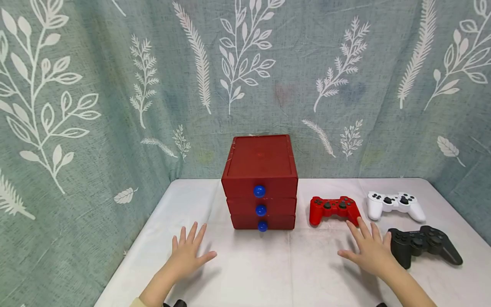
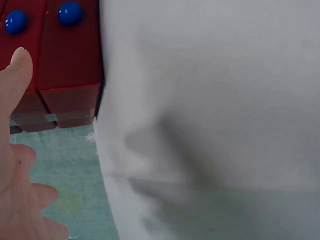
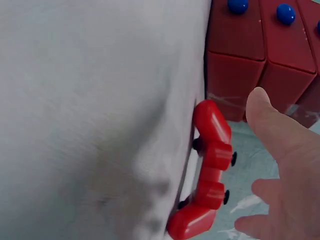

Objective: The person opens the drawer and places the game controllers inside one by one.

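Observation:
My left hand (image 1: 186, 256) hovers over the white table, front left of a dark red drawer box (image 1: 261, 157), fingers spread and holding nothing. On the other side my right hand (image 1: 370, 252) is likewise spread and empty, its fingertips overlapping the lower edge of a red game controller (image 1: 334, 206) in the head view. A black game controller (image 1: 422, 244) lies just right of that hand. Farther back is a white game controller (image 1: 395, 204). The box has three stacked drawers, all closed, each with a round blue knob (image 1: 259, 191).
A green curtain (image 1: 268, 85) with white leaf prints hangs behind the table and along its sides. The white tabletop (image 1: 261, 268) stretches between the two hands, in front of the box. Both hands cast soft shadows on it.

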`<state>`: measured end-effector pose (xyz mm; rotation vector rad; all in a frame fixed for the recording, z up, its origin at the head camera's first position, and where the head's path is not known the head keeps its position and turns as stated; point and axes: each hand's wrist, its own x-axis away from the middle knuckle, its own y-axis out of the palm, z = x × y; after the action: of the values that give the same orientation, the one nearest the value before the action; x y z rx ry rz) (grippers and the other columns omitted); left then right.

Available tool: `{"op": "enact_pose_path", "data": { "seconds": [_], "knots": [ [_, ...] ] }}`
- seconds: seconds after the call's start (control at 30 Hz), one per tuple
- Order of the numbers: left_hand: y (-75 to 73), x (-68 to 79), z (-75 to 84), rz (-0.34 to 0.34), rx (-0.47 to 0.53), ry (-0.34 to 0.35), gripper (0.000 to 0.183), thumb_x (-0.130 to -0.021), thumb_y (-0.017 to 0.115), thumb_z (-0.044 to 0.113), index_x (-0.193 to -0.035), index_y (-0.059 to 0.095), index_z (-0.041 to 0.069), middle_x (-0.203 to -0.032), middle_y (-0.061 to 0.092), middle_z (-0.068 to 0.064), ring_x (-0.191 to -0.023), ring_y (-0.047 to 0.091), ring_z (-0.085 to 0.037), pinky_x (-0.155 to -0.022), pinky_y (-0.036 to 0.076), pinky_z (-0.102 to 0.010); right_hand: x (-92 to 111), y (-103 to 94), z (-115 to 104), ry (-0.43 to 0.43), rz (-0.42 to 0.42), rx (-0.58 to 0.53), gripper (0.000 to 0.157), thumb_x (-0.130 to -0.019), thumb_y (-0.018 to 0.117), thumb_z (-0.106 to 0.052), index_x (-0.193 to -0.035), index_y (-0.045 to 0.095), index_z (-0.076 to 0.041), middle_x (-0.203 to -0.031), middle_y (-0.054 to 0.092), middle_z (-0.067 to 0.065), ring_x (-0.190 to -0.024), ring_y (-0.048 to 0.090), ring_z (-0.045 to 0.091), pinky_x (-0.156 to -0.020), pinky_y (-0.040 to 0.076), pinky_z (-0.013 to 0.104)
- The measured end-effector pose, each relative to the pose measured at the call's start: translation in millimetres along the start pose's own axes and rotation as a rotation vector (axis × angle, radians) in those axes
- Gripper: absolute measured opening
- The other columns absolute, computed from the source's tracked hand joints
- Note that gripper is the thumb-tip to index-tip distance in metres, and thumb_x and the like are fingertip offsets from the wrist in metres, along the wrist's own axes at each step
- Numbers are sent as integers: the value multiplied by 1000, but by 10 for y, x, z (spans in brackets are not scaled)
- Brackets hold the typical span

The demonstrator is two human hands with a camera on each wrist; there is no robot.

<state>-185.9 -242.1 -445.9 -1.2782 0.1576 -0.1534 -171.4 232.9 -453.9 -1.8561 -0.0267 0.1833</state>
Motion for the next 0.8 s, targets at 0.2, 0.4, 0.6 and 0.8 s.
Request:
{"op": "enact_pose_path", "data": {
  "seconds": [0.2, 0.4, 0.6, 0.8],
  "knots": [
    [-197, -70, 42, 21, 63, 52, 84, -84, 57, 52, -146, 21, 9, -149, 17, -23, -132, 6, -54, -97, 6, -69, -63, -92, -54, -44, 60, -37, 79, -74, 68, -48, -134, 41, -5, -133, 40, 27, -117, 35, 53, -86, 16, 75],
    [-469, -145, 99, 90, 46, 106, 84, -84, 57, 51, -146, 21, 8, -148, 19, -23, -131, 11, -54, -96, 10, -70, -121, -189, -74, -100, 109, -111, 71, -78, 68, -40, -132, 44, 0, -126, 51, 23, -112, 47, 45, -85, 30, 67],
    [-723, -241, 155, 141, 59, 148, 84, -84, 59, 49, -146, 20, 7, -148, 19, -22, -132, 11, -53, -97, 15, -68, -147, -302, -114, -150, 115, -145, 69, -78, 68, -39, -129, 47, 2, -119, 57, 23, -103, 55, 42, -83, 41, 55],
    [-906, -327, 217, 202, 73, 188, 81, -85, 60, 44, -145, 21, 6, -146, 24, -22, -131, 15, -51, -100, 17, -64, -180, -419, -177, -143, 94, -203, 67, -79, 68, -39, -127, 48, 4, -120, 56, 24, -105, 55, 41, -84, 42, 54]
  ]
}}
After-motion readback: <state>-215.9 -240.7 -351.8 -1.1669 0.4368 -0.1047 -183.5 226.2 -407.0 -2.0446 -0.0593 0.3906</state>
